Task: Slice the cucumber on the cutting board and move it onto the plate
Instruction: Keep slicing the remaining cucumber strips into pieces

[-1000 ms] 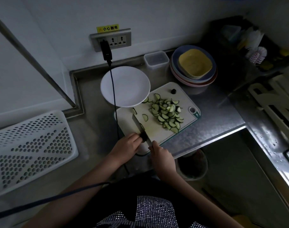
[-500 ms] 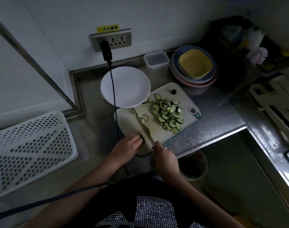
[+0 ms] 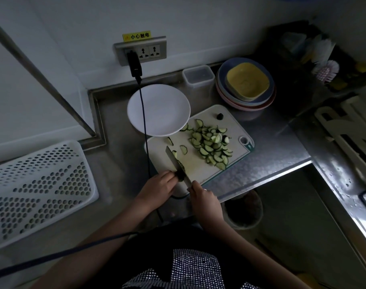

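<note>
Slicing is nearly done: my left hand (image 3: 159, 187) pinches the last dark cucumber stub (image 3: 179, 175) at the near end of the cutting board (image 3: 236, 126), and my right hand (image 3: 203, 198) grips the knife (image 3: 176, 163), its blade beside the stub. A heap of slices (image 3: 212, 143) lies toward the board's far right; the plate (image 3: 159, 109), overlapping the board's far left corner, holds nothing yet. Compared with half a second ago, the blade has moved in closer to my left fingertips.
</note>
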A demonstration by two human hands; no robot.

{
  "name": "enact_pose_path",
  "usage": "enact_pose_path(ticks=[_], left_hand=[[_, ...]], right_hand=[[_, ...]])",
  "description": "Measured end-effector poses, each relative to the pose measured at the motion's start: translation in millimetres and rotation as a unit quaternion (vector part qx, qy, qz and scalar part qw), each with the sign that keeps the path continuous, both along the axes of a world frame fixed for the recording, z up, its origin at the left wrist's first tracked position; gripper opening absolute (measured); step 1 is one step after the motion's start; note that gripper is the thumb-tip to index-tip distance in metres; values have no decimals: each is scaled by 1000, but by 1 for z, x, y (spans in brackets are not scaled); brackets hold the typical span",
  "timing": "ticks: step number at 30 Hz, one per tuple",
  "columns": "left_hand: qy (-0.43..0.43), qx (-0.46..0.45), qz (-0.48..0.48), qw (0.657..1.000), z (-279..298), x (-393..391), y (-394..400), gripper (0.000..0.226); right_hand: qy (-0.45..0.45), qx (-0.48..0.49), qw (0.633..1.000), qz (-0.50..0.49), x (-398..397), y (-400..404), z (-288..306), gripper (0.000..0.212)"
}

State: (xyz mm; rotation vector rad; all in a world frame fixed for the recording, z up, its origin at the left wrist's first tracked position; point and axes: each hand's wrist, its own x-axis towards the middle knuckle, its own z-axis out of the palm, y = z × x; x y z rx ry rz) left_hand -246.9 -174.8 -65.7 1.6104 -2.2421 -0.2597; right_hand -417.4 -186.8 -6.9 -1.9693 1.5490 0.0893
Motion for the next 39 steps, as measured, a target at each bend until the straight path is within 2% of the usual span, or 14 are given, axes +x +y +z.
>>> enact_pose_path(ticks=[6,9,13,16,19,24,33,36,39], left_hand=[[-1,-14,-15,1000,-2,-2,-2,23],[5,14,-12,1000,-1,-3,-1,38],[6,21,-7,1000,-3,-2,-2,39],[0,6,-8,1000,-2,-1,-2,25],[-12,-4,-8,1000,0,0,-1,39],[-55,4,-37,998,0,0,1,43],[-60,-5,-40,997,-3,-8,-10,27],[-54,-13,-28,998,-5,-13,-12,32],[-39,-5,-21,999,-1,-21,-15,41]], right_hand=[[23,9,999,24,1,-1,-11,13],[39,16,999,30,2,-2,-16,6],[38,11,999,30,2,-3,-18,7],[24,13,999,23,0,-5,-17,8],[21,13,999,22,-1,-6,-16,8],[11,10,1000,16,-2,-6,-14,12],[19,-50,998,-14,-18,-16,0,21],[29,-59,998,-13,-27,-25,2,21],[3,-40,999,-30,-33,-35,5,21]])
